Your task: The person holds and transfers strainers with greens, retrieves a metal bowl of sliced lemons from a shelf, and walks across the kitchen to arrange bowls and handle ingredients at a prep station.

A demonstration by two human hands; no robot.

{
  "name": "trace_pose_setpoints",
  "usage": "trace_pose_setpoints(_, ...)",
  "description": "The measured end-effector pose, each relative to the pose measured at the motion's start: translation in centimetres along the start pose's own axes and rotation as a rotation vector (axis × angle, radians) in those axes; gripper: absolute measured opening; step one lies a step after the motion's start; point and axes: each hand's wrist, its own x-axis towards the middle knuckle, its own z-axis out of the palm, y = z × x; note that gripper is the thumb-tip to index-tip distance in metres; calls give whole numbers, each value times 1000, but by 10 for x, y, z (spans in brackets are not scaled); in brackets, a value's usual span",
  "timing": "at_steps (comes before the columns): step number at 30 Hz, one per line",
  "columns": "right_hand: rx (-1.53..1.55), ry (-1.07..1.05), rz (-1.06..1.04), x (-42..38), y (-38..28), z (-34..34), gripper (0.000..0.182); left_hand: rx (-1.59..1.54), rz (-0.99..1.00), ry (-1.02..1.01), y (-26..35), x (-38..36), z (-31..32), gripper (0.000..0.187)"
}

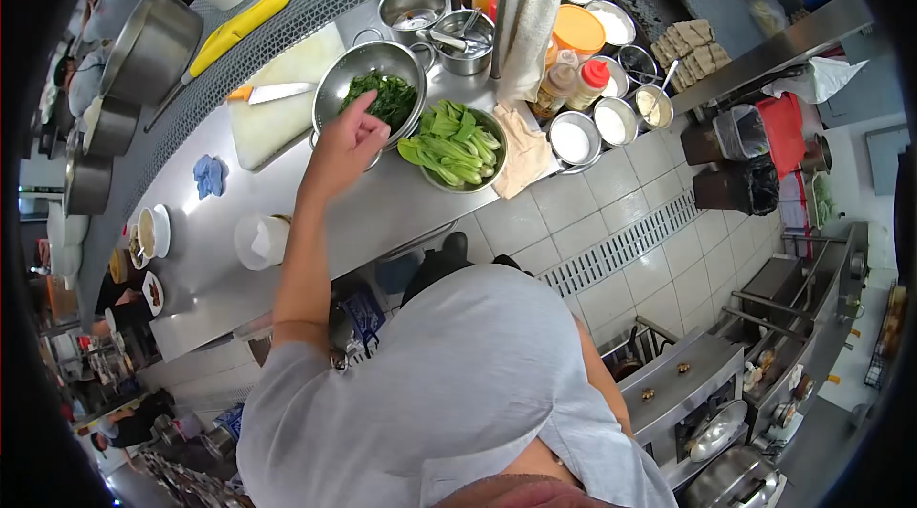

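Over the near edge of a metal colander (pixel 323 93), my left hand (pixel 350 147) is open, with its index finger stretched out and other fingers loosely bent. Nothing shows between its fingers. Dark chopped greens (pixel 390 99) lie in the colander, just beyond the fingertips. Right of it, a metal bowl holds pale green leafy vegetables (pixel 451 147). A white cutting board (pixel 272 131) lies to the left, with an orange-handled knife (pixel 277 92) across it. My right hand is not in view; only part of that arm shows beside my body.
A beige cloth (pixel 523 147) lies beside the greens. Sauce bottles (pixel 592 78) and bowls of white powder (pixel 573 141) crowd the right end of the counter. A blue cloth (pixel 208 176) and white container (pixel 261 241) sit at left. A towel (pixel 537 11) hangs ahead. Other people stand far left.
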Motion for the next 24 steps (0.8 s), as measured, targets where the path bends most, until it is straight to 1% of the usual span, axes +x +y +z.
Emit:
trace_pose_setpoints(3, 50, 53, -7, 0, 0, -1, 27, 36, 59, 28, 3, 30, 8, 60)
trace_pose_setpoints(4, 59, 70, -9, 1, 0, -2, 26, 64, 57, 31, 12, 36, 9, 58)
trace_pose_setpoints(8, 77, 139, -17, 1, 4, -1, 24, 250, 138, 20, 1, 78, 7, 58)
trace_pose_setpoints(11, 59, 194, 6, -6, 26, 8, 22, 353, 104, 56, 7, 103, 2, 58)
trace_pose_setpoints(12, 43, 216, 24, -11, 38, 15, 21, 276, 88, 49, 17, 105, 1, 58)
trace_pose_setpoints(15, -43, 288, 56, -26, 82, 43, 20, 213, 123, 19, 47, 93, 3, 59)
trace_pose_setpoints(16, -135, 326, 43, -30, 109, 64, 19, 89, 165, -27, 53, 86, 9, 59)
trace_pose_setpoints(17, -256, 376, 14, -35, 145, 94, 18, 28, 215, -86, 58, 80, 16, 58)
trace_pose_setpoints(18, -413, 427, -20, -37, 187, 133, 18, -14, 214, -190, 69, 70, 23, 58)
trace_pose_setpoints(19, -606, 520, -64, -34, 239, 187, 17, -156, 186, -308, 63, 65, 36, 59)
trace_pose_setpoints(20, -488, 457, 19, -46, 219, 185, 17, -117, 196, -397, 76, 59, 47, 60)
trace_pose_setpoints(21, -357, 427, 115, -53, 201, 176, 17, -179, 209, -554, 93, 64, 80, 62)
trace_pose_setpoints(22, -223, 391, 178, -60, 182, 164, 18, -224, 167, -699, 102, 54, 103, 63)
trace_pose_setpoints(24, -17, 361, 266, -61, 155, 137, 18, -267, 157, -876, 112, 56, 152, 62)
